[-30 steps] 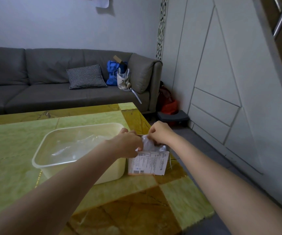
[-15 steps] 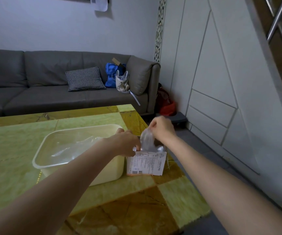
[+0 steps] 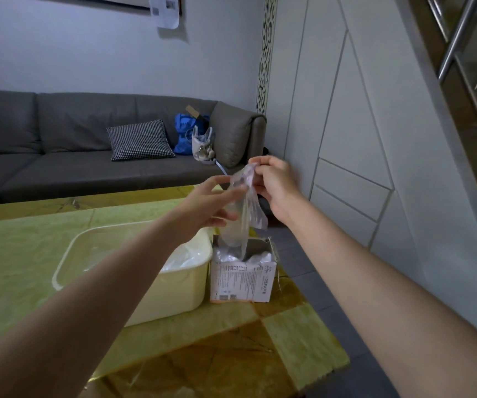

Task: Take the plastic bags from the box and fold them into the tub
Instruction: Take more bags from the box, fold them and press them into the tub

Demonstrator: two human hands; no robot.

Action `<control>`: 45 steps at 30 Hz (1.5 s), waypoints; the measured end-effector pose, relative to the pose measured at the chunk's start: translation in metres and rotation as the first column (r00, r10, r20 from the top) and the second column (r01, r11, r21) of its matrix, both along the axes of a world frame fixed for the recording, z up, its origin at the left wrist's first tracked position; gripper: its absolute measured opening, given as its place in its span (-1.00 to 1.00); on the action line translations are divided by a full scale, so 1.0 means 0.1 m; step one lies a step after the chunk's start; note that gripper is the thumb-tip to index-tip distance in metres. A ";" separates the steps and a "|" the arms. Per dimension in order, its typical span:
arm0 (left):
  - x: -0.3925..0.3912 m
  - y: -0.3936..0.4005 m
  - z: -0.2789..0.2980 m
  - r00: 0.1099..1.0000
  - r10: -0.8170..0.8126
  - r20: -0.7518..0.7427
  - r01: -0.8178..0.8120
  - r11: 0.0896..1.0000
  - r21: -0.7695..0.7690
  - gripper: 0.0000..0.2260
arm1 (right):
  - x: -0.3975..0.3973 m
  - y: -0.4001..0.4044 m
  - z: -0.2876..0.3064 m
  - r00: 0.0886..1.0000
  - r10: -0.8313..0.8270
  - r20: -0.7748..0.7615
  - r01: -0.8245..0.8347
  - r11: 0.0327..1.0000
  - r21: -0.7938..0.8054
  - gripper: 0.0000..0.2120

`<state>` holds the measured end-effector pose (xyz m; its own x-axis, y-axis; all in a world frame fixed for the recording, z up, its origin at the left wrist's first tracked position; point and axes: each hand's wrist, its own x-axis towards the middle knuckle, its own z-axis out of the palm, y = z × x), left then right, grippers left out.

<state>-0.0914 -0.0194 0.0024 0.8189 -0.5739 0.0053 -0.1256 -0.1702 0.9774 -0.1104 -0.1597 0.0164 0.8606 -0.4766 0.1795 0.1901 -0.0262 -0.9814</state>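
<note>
A small white printed box (image 3: 241, 278) stands open on the table, right beside a cream plastic tub (image 3: 174, 285). More clear plastic shows in the box's mouth. A clear plastic bag (image 3: 244, 216) hangs stretched above the box, its lower end still at the opening. My right hand (image 3: 273, 186) pinches the bag's top end. My left hand (image 3: 208, 203) is next to the bag with fingers spread, touching its side. Some clear plastic lies inside the tub.
The table (image 3: 30, 254) has a green and amber marbled top; its right edge runs just past the box. A grey sofa (image 3: 73, 156) with a checked cushion (image 3: 139, 139) and bags stands behind. White panelled wall (image 3: 360, 139) is to the right.
Both hands rose from the box's mouth. My right hand pulled a clear bag up out of the box, and my left hand let go and opened beside it.
</note>
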 end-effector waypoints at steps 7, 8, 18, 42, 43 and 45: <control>0.08 0.14 0.01 0.946 0.320 -0.055 -0.324 0.940 -0.107 -0.88 | -0.08 -0.01 -0.02 0.977 0.126 -0.174 -0.141 0.987 -0.081 -0.80; 0.11 0.16 0.02 0.933 0.357 -0.051 -0.361 0.926 -0.115 -0.85 | -0.08 -0.03 -0.02 0.979 0.041 -0.199 -0.066 0.990 -0.123 -0.85; 0.12 0.17 0.03 0.770 0.468 0.433 -0.536 0.844 0.040 -0.78 | -0.11 0.21 0.04 0.867 0.397 -0.299 -0.426 0.904 -0.034 -0.65; 0.53 1.19 -0.27 0.466 0.220 0.857 -0.831 0.442 0.338 -0.63 | 0.30 0.59 -0.26 0.981 -0.195 0.016 0.179 0.866 -0.468 -0.92; 0.57 1.33 -0.28 0.461 0.260 0.849 -0.853 0.395 0.342 -0.66 | 0.31 0.60 -0.30 0.979 -0.204 0.012 0.185 0.860 -0.475 -0.92; 0.64 1.50 -0.27 0.421 0.356 0.834 -0.887 0.355 0.296 -0.69 | 0.34 0.62 -0.44 0.981 -0.193 -0.026 0.152 0.844 -0.514 -0.93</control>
